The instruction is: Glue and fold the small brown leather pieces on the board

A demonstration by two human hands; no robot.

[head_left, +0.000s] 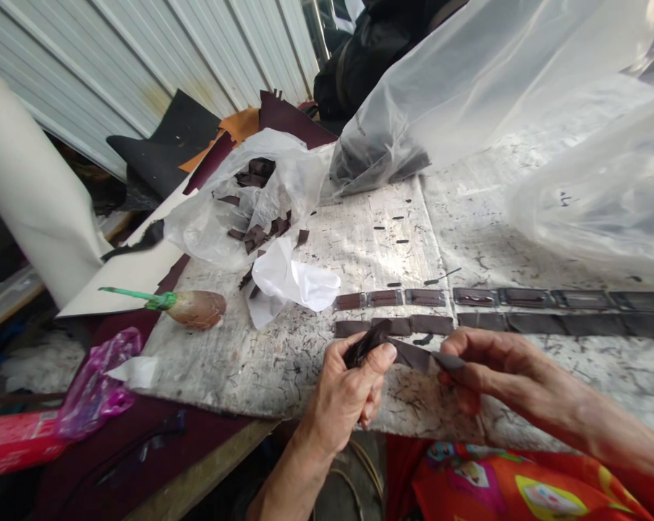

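Note:
My left hand [354, 380] is closed round a bunch of dark brown strips [371, 344], above the front edge of the work surface. From that bunch a dark strip [414, 355] stretches across to my right hand [493, 369], whose thumb and fingers pinch its far end. Just beyond my hands lie two rows of dark rectangular pieces. The farther row [473, 297] has dark edges and glossy middles on several pieces; the nearer row [479, 322] looks matt and plain. A small black scrap [423, 339] lies beside the nearer row.
An open plastic bag [197, 217] with dark pieces stands at the back left, near crumpled white paper [294, 278]. A brown-bodied tool with a green shaft [197, 307] lies at left. Large clear plastic bags [468, 94] cover the back right. Purple plastic [102, 387] hangs near the left edge.

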